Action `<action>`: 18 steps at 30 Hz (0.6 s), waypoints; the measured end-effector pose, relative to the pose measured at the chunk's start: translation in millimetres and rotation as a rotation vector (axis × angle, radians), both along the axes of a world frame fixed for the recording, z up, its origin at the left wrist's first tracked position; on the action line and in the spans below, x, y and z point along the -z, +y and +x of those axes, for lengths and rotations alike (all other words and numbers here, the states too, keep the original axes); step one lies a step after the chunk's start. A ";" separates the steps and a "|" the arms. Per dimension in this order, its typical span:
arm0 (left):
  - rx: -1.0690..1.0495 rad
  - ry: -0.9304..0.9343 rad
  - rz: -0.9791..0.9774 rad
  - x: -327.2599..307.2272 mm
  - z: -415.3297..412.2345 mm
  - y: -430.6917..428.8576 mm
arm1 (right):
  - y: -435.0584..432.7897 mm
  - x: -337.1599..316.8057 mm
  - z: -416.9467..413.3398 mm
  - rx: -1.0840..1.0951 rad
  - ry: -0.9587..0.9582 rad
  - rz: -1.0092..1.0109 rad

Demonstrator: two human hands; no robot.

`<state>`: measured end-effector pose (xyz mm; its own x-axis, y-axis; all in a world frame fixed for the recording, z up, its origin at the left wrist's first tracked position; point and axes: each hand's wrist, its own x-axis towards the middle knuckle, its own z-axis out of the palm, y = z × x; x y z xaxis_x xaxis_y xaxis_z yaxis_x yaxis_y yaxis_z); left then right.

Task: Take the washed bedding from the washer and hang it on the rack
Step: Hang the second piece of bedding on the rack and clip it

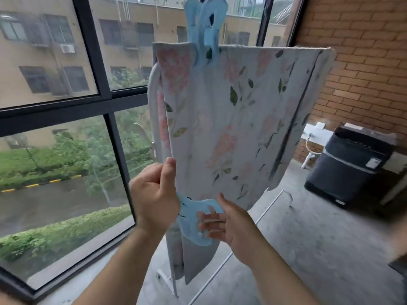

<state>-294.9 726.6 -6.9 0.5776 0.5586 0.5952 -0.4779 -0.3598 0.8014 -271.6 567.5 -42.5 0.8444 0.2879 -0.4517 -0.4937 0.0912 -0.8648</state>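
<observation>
A floral bedding sheet [231,119], pale with pink flowers and green leaves, hangs over the top bar of a white drying rack [222,266]. Two large light-blue clips [204,25] pin it at the top left. My left hand [154,194] pinches the sheet's left edge between thumb and fingers. My right hand [231,223] holds a third light-blue clip [193,221] against the sheet's lower part, with its fingers curled round the clip. The dark washer [350,166] stands at the right by the brick wall.
A big dark-framed window [105,89] runs along the left, close behind the rack. A red brick wall [363,62] closes the right side. A white sink unit [315,137] sits behind the washer. Grey concrete floor [308,238] lies open between rack and washer.
</observation>
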 end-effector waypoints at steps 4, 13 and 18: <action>0.062 -0.012 0.200 -8.8 -8.4 -87.6 | -85.4 1.2 -29.3 0.100 0.106 0.155; 0.182 -0.019 0.459 -11.9 -9.7 -263.5 | -262.4 16.2 -95.7 0.322 -0.162 0.038; 0.344 -0.019 0.595 -5.6 -0.4 -333.4 | -324.8 14.7 -98.6 0.377 -0.384 -0.196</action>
